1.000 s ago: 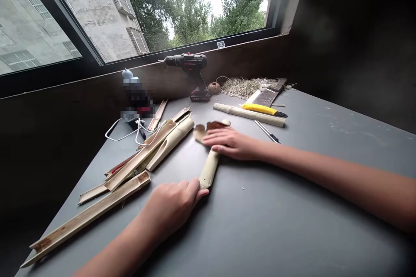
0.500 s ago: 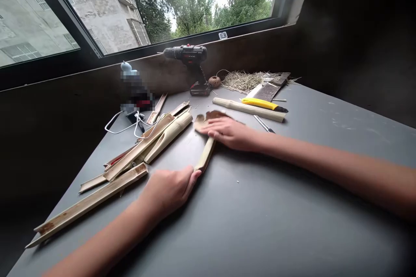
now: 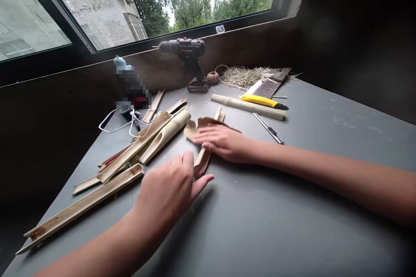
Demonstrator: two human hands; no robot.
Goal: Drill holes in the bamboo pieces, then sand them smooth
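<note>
A split bamboo piece [image 3: 202, 165] lies at the middle of the table, its near end towards me. My right hand [image 3: 224, 140] presses a curled brown sheet of sandpaper [image 3: 191, 130] over the bamboo, fingers closed down on it. Beyond the sheet, the bamboo's far end shows. My left hand [image 3: 170, 181] is beside the near end, thumb stretched out away from the bamboo and the other fingers bent. Those fingertips are partly hidden, so whether they touch the bamboo is unclear.
Several split bamboo lengths [image 3: 87, 201] lie on the left with a white cord [image 3: 132, 123]. At the back stand a cordless drill [image 3: 186, 49] and a twine ball [image 3: 212, 78], near a straw heap [image 3: 240, 77]. On the right are a bamboo stick [image 3: 227, 101], yellow-handled knife [image 3: 260, 100] and slim cutter [image 3: 268, 128].
My left thumb has come off the bamboo's near end and the hand has risen slightly. My right hand with the sandpaper has slid towards me along the piece, uncovering its far end.
</note>
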